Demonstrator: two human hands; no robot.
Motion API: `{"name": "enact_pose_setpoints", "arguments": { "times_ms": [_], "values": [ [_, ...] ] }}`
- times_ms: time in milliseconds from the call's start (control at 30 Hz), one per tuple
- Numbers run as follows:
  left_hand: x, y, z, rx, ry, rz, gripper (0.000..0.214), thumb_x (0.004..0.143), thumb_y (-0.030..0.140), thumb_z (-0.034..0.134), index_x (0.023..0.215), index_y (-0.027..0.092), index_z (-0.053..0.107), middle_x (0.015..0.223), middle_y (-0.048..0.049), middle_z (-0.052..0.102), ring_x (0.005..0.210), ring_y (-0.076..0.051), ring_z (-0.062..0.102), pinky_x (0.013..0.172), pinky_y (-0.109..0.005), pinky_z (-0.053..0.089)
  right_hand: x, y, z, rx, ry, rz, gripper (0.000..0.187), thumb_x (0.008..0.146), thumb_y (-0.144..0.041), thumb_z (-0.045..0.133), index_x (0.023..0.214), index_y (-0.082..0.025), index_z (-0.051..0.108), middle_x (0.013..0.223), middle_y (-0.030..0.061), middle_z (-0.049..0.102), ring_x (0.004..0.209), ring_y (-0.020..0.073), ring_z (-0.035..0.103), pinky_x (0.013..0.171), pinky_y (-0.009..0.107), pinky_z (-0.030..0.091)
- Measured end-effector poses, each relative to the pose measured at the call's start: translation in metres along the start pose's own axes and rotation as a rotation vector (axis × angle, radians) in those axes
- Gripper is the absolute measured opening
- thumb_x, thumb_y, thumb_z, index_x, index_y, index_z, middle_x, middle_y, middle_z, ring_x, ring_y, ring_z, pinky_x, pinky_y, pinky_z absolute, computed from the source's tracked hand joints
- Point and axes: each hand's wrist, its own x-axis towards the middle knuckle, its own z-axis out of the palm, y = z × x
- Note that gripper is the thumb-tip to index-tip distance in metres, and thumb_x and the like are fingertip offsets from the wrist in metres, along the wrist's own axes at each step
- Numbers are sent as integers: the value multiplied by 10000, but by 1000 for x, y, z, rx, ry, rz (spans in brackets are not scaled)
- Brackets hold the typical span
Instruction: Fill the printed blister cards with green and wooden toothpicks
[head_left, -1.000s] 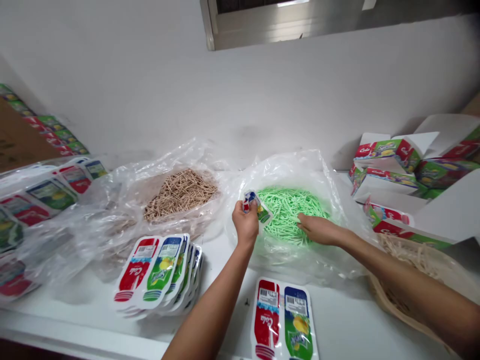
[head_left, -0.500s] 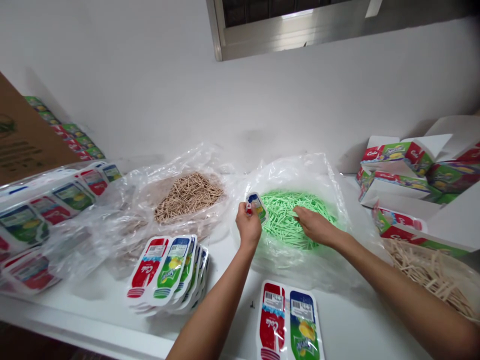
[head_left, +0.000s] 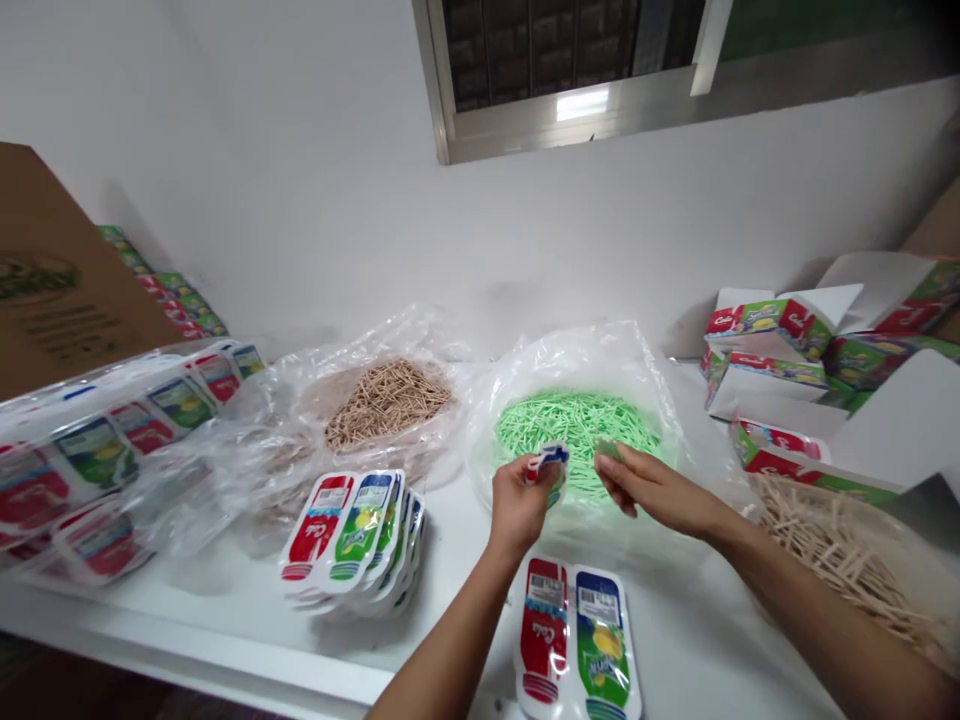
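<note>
My left hand (head_left: pixel 517 508) is closed round a small Cola-and-Sprite printed packet (head_left: pixel 553 460), its upper end poking out past the thumb. Close by to the right, my right hand (head_left: pixel 654 488) pinches a small bunch of green sticks (head_left: pixel 608 449), slightly blurred at the fingertips. Both hands are over the near side of a clear plastic bag (head_left: pixel 646 365) that holds a heap of loose green sticks (head_left: pixel 577 415). Below them on the table lies a flat Cola-and-Sprite packet (head_left: pixel 577 640). A stack of similar packets (head_left: pixel 349 530) stands to the left.
Brown sticks (head_left: pixel 390 400) fill another plastic bag at left centre. Bagged packets (head_left: pixel 97 450) and a cardboard box (head_left: pixel 67 270) occupy the left side. Open printed cartons (head_left: pixel 780 380) and a container of pale sticks (head_left: pixel 840 550) are at right. A white wall (head_left: pixel 300 200) rises behind.
Both hands have come nearer to me, and the left has moved right toward the other. My right hand has lifted from the green heap with green sticks. The view has tilted up slightly.
</note>
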Motion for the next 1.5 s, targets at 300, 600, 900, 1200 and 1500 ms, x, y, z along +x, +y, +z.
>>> {"name": "enact_pose_setpoints", "arguments": {
  "times_ms": [300,600,900,1200,1500],
  "values": [
    [-65,20,-27,430,-119,147,174,826,305,563,700,185,564,630,11,569,596,-136,500,561,-233,381,-46,-47,11,-503,-157,-101,311,950,-464,296,920,-222,488,823,66,645,731,220,590,639,313,411],
    [-90,24,-47,813,-184,694,251,748,50,503,958,167,577,820,-75,664,754,-205,614,672,-306,483,-64,-78,16,-725,-381,-129,255,927,-417,365,866,-214,508,724,64,647,642,223,591,525,278,296],
    [-104,44,-59,839,-417,513,260,713,45,518,920,167,618,798,-69,671,724,-203,611,641,-281,456,-67,-100,20,-838,-521,-85,243,895,-333,387,791,-197,561,726,78,642,598,202,570,484,266,272],
    [-111,54,-61,284,-454,-6,99,759,262,613,760,168,643,678,-7,609,636,-146,533,579,-214,418,-67,-109,14,-731,-489,-68,231,875,-356,433,743,-203,544,621,26,554,508,149,461,461,259,271],
    [-114,44,-58,190,-317,-85,138,695,236,679,808,165,644,712,0,627,637,-137,524,578,-214,394,-75,-107,16,-634,-460,-82,283,921,-400,353,766,-209,492,694,34,595,575,160,501,517,269,323]
  ]
}}
